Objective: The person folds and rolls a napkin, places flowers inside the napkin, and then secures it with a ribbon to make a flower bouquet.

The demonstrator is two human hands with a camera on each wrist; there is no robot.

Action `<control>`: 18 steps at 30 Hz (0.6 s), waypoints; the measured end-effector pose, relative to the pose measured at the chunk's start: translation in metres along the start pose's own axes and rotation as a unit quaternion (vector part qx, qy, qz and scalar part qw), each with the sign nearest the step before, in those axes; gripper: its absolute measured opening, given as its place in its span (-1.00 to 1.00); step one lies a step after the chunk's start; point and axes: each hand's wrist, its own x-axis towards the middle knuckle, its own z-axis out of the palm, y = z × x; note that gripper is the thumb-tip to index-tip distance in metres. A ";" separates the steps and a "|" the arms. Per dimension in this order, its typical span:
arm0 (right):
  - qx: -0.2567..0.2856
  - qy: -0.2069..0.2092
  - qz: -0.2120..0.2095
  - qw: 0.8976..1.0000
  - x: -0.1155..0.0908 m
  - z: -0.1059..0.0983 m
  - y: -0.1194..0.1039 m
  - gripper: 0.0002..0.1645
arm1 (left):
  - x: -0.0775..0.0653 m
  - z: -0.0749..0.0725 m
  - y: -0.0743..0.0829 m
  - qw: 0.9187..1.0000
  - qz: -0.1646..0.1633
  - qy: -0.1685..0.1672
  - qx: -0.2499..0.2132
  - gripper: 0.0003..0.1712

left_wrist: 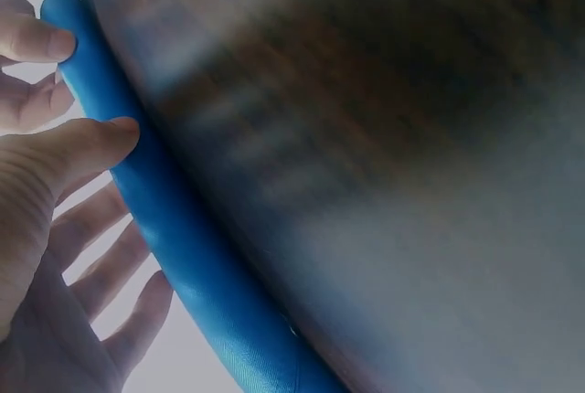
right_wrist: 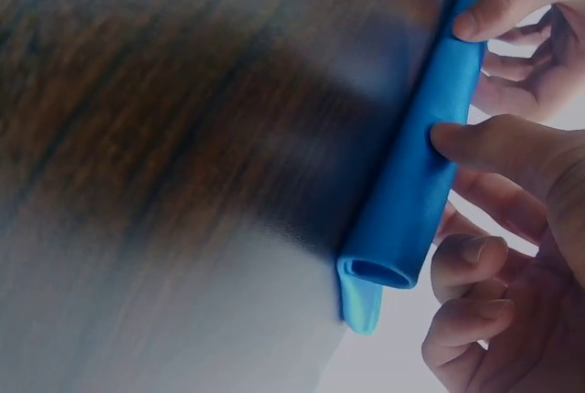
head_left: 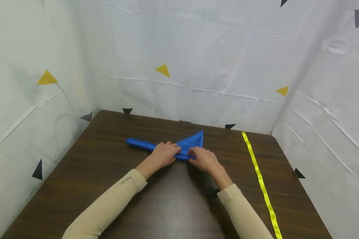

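A blue cloth lies partly rolled on the dark table, with one pointed corner spread flat beyond the roll. Its rolled part is a long tube that reaches out to the left in the head view. My left hand grips the roll near its middle, thumb on the near side and fingers over the far side. Close beside it, my right hand pinches the roll near its right end between thumb and fingers. The right wrist view shows the open tube end and a loose flap under it.
A long yellow ribbon lies along the right side of the brown wood-grain table. White sheeting with yellow and black triangles hangs behind the table and on both sides.
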 end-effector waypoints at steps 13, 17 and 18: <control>0.022 -0.032 -0.006 0.999 -0.006 -0.005 0.002 -0.71 | -0.008 -0.004 0.007 1.000 -0.007 -0.008 -0.022 -0.73; 0.031 -0.034 -0.001 0.999 -0.005 -0.004 0.003 -0.68 | -0.007 -0.004 0.008 1.000 -0.016 -0.007 -0.017 -0.63; 0.033 -0.035 0.001 0.999 -0.004 -0.004 0.003 -0.68 | -0.007 -0.003 0.008 1.000 -0.018 -0.006 -0.013 -0.61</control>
